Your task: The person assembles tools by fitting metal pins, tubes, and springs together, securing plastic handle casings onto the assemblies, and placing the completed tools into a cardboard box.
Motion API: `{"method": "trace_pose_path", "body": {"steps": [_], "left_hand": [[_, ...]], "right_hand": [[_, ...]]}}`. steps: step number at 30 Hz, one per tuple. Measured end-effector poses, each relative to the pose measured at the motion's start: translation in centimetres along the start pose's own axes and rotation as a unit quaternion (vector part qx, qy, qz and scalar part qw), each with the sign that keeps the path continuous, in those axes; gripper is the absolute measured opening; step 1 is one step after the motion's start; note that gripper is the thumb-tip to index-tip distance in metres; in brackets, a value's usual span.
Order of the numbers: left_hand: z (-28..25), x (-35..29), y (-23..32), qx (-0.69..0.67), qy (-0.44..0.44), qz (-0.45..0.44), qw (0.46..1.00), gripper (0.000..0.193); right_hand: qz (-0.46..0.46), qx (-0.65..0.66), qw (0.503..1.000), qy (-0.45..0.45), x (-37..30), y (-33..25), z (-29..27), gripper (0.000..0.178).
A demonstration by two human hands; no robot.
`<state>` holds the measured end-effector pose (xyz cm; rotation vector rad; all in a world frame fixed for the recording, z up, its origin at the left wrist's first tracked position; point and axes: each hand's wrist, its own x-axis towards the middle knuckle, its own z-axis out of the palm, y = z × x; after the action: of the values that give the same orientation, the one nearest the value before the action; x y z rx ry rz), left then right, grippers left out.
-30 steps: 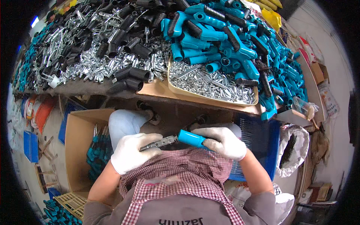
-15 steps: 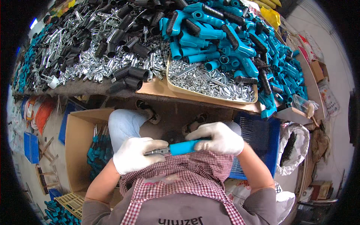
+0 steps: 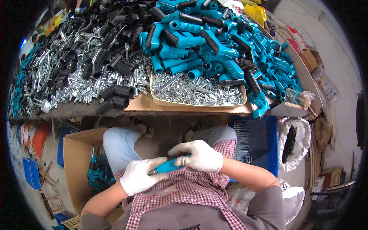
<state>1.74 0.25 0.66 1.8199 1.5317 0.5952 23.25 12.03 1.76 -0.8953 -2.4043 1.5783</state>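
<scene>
The bright blue, smooth, round tube (image 3: 168, 165) is held between the two hands, low over the lap, a little tilted. Its right end is gripped by the thumb and fingers of the right hand (image 3: 199, 156), in a white cloth glove. At its left end, a small shiny metal piece (image 3: 152, 171) is pinched by the left hand (image 3: 140, 176), gloved the same way, with its thumb above and its fingers below. Neither hand is spread wide.

The metal and the tube are lined up and look partly joined. How deep the metal goes cannot be told, as the rest is hidden by the gloves.

Under the hands, the lap is covered by a red and white checked cloth apron (image 3: 184, 193). By the left knee, blue parts with thin metal rods (image 3: 94, 174) are kept in a brown cardboard box (image 3: 69, 161); these look more finished.

On the table (image 3: 140, 103), much seems left to be done. Small silver metal bits (image 3: 191, 94) are held in a cream, shallow tray (image 3: 203, 105). Behind it, blue plastic handles with black grips (image 3: 214, 46) are piled. To the left, black plastic tubes (image 3: 101, 57) are heaped with more metal parts.
</scene>
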Motion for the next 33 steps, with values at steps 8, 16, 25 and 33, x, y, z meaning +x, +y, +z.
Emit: {"method": "trace_pose_path", "body": {"steps": [8,16,25,33], "left_hand": [[1.3,1.2,0.5,-0.013,0.017,0.072,0.997,0.051],[3.3,2.8,0.6,-0.03,0.077,0.106,0.991,0.045],[2.3,3.0,0.4,-0.013,0.105,0.103,0.989,0.043],[0.5,2.6,0.2,0.027,0.061,0.052,0.996,0.046]], "right_hand": [[0.032,0.085,0.992,-0.084,0.6,1.6,-0.1,0.041],[-0.067,-0.113,0.99,-0.06,1.0,-1.2,-3.3,0.034],[0.074,-0.351,0.877,0.319,3.5,4.3,-12.9,0.022],[0.057,-0.371,0.886,0.273,3.8,4.0,-13.9,0.021]]}}
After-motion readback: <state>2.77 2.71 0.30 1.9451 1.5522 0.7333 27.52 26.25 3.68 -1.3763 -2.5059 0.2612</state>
